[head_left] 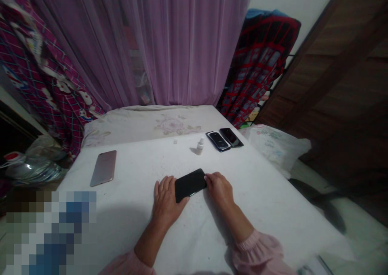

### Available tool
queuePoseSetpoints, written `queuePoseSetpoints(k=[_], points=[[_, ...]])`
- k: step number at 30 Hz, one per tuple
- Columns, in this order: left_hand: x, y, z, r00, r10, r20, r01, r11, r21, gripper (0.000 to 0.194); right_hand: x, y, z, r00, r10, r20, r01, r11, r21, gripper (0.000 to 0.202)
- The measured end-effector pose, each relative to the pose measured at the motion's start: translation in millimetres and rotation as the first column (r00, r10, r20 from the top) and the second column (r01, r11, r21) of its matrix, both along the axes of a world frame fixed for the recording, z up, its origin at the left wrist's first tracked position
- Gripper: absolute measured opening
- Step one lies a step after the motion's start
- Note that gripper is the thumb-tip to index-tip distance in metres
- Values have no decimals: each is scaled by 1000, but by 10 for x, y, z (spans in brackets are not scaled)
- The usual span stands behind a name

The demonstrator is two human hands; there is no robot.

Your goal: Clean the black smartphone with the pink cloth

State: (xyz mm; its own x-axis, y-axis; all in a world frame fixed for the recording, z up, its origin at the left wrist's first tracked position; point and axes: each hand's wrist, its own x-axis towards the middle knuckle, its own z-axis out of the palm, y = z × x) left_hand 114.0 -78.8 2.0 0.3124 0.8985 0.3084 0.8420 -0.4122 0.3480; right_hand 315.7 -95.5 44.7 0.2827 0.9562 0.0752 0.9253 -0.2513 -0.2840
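Observation:
A black phone (pixel 190 185) lies tilted on the white tablecloth between my hands. My left hand (pixel 167 200) rests at its left end, thumb along the near edge and fingers around the far corner, gripping it. At the phone's right end is my right hand (pixel 220 188), its thumb and index finger pinched at the corner; whether anything small is between them cannot be seen. Beyond the phone stands a small white bottle (pixel 200 146).
A rose-gold phone (pixel 104 168) lies at the left. Toward the back right are a phone with a white rim (pixel 218 141) and a dark phone (pixel 231 137). A tiny pale square (pixel 175 142) sits near the cloth's far edge. A plastic bag (pixel 273 143) is beyond the right edge.

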Motion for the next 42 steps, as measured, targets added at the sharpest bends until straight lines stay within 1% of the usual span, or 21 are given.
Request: queuePoseSetpoints(k=[3,5,7,11,14,18,22,26,28,30,34,36,39,42], points=[[-6,0,-5,1000,-2,-3,2,1000,3,60,65,-166,-7,1000,3,-14,-3,1000,-2,29],[-10,3,-10,1000,-8,-7,8,1000,-5,60,109,-206,-6,999,11,-36,-11,1000,3,29],[-13,6,-11,1000,-9,-10,9,1000,-12,60,140,-174,-5,997,33,-66,-30,999,46,30],[-16,7,4,1000,-8,-21,8,1000,-6,59,123,29,-34,989,117,-90,-99,979,175,30],[-16,6,19,999,-16,-32,15,1000,-12,60,62,168,-82,993,113,-43,-104,979,175,28],[-16,8,18,999,-22,-34,22,1000,-9,61,-41,232,-124,992,121,43,-126,982,143,26],[-15,13,-6,999,-20,-45,20,1000,5,61,-233,238,-134,972,223,74,-232,961,151,21],[-17,14,-29,998,-20,-57,22,999,40,62,-442,225,-156,929,365,61,-369,905,212,17],[-21,15,-33,998,-21,-61,24,999,45,62,-463,215,-174,915,400,47,-399,883,247,17],[-25,18,-36,998,-24,-62,26,999,40,63,-399,214,-193,924,382,29,-375,886,272,17],[-36,27,-47,998,-32,-62,35,999,39,62,-130,245,-218,978,207,9,-201,937,286,18],[-39,28,-52,997,-37,-62,40,998,40,63,-26,268,-221,989,148,17,-147,950,277,19],[-38,26,-52,997,-40,-61,42,999,30,62,-5,292,-217,991,127,40,-133,953,272,19],[-33,24,-49,998,-33,-57,35,999,29,62,-141,293,-208,985,165,52,-173,946,274,18]])
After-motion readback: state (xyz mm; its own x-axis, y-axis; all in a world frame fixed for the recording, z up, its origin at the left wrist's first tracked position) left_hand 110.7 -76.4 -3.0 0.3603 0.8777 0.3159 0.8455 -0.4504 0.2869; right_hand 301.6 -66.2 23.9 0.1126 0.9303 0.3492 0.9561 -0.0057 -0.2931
